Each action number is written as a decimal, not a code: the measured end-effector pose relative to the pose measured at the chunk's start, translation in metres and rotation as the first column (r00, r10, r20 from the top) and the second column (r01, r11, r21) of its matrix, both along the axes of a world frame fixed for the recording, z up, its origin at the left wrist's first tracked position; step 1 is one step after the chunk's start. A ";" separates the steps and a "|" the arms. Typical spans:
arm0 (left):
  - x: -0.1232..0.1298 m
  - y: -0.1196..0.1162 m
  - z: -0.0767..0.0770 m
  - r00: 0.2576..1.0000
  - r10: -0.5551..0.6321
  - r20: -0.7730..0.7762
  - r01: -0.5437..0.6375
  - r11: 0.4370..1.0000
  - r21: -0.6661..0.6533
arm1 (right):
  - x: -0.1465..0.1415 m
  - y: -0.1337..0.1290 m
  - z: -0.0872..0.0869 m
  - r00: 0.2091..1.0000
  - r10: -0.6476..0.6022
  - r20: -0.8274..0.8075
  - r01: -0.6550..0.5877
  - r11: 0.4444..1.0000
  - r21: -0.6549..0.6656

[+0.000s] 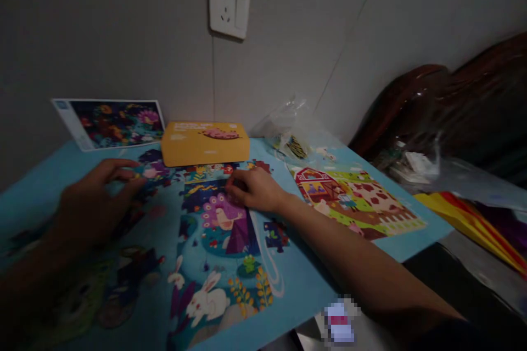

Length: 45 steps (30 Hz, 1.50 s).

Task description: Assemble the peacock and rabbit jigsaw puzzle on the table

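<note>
A partly assembled jigsaw puzzle (230, 241) lies on the light blue tabletop, showing a purple peacock, white rabbits and a frog. My right hand (255, 189) rests at its upper right edge with fingers curled down; whatever is under the fingertips is hidden. To the left, my left hand (96, 200) hovers over loose pieces, thumb and forefinger drawn together around what looks like a small colourful puzzle piece (143, 172). A joined group of dark pieces (275, 235) sits just right of the puzzle. More loose pieces, dim and blurred, lie under and beside my left hand.
A yellow box (206, 144) and a reference picture card (117, 123) stand against the wall. Behind the finished farm puzzle (354, 200) on the right is a clear plastic bag (290, 134). A wall socket (229, 4) is above. The blue table (304, 285) ends at front right.
</note>
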<state>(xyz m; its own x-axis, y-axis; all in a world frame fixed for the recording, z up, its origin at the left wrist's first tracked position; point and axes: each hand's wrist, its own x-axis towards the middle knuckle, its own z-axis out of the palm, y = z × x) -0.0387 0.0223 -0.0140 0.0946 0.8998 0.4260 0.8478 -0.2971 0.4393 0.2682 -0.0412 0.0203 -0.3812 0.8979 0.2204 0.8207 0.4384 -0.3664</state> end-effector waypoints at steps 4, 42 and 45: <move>0.024 -0.028 0.026 0.945 -0.246 0.215 0.260 0.965 -0.035 | -0.013 -0.009 -0.001 0.987 0.079 -0.140 -0.093 0.991 -0.099; 0.004 -0.001 0.003 0.974 -0.137 -0.183 0.126 0.990 -0.071 | 0.003 0.010 -0.015 0.926 -0.377 -0.020 0.377 0.920 0.111; 0.004 0.006 -0.005 0.940 -0.272 -0.207 0.271 0.962 -0.030 | 0.021 0.025 -0.019 0.879 -0.477 -0.008 0.476 0.877 0.071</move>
